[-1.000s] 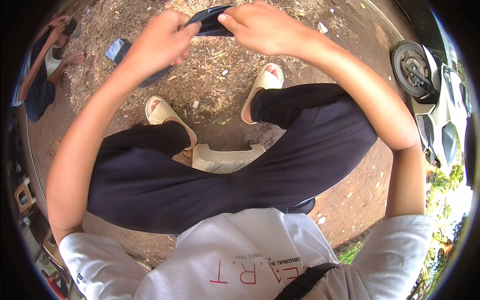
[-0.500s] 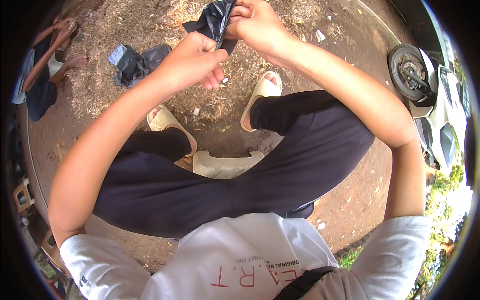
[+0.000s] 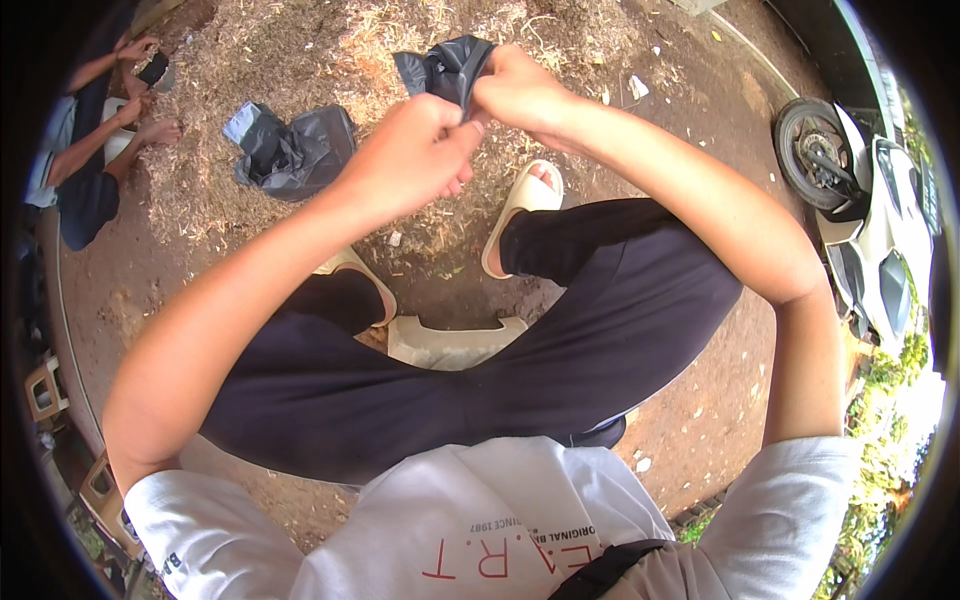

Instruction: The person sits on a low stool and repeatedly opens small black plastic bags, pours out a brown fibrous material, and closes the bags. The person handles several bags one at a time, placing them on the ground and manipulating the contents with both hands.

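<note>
Both my hands grip one black plastic bag [image 3: 447, 68], held up in front of me above the dry, shredded plant matter. My left hand [image 3: 420, 150] is closed, its fingers pinching the bag's near edge. Beside it my right hand [image 3: 520, 92] is closed on the right side of the same bag, and the two hands almost meet. The bag hangs crumpled beyond my knuckles; what it contains, if anything, is hidden. Left of my left hand, a pile of black plastic bags [image 3: 300, 150] lies on the ground, with a light blue piece [image 3: 241, 121] at its corner.
Dry straw-like mulch [image 3: 290, 45] covers the ground ahead. I sit on a low pale stool [image 3: 450, 345]. At the far left another person's hands [image 3: 140, 100] hold a small black thing. A white motorbike [image 3: 880, 240] stands at right; a beige stool [image 3: 46, 390] is at the left edge.
My hands and the bag have come down and nearer to me, and the hands are closer together. The other person's hands have shifted, with a black thing now showing in them.
</note>
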{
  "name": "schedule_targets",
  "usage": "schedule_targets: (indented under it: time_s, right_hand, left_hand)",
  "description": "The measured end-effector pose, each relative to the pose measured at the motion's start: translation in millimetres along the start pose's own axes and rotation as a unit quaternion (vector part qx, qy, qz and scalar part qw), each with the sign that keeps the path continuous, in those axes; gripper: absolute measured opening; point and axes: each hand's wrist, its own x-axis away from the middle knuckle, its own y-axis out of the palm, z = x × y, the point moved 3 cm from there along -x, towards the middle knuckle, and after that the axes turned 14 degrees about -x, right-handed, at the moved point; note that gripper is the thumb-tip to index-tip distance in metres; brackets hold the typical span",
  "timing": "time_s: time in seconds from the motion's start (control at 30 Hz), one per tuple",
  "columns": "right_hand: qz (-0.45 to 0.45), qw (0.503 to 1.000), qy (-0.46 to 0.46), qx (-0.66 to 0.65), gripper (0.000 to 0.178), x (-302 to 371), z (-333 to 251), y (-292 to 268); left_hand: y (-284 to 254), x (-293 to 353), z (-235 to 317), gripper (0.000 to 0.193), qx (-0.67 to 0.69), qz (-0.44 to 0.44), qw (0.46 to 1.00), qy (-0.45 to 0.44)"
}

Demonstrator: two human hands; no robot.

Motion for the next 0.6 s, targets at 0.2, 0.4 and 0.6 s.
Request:
schedule_targets:
  time_s: [0.2, 0.4, 0.6]
  right_hand:
    - [0.126, 0.984, -0.053, -0.116, 0.029, -6.4, -1.8, -5.2]
    - [0.102, 0.989, -0.047, -0.101, 0.024, 3.1, -7.2, 1.3]
    - [0.095, 0.99, -0.082, 0.067, 0.027, 5.0, -3.0, 4.0]
  left_hand:
    - [15.7, 1.7, 13.3, 0.043, -0.006, -0.012, 1.0, 0.023]
    - [14.6, -1.8, 11.3, 0.043, -0.034, 0.028, 0.999, 0.01]
    - [11.1, -10.0, 11.5, 0.039, -0.142, -0.008, 0.989, 0.038]
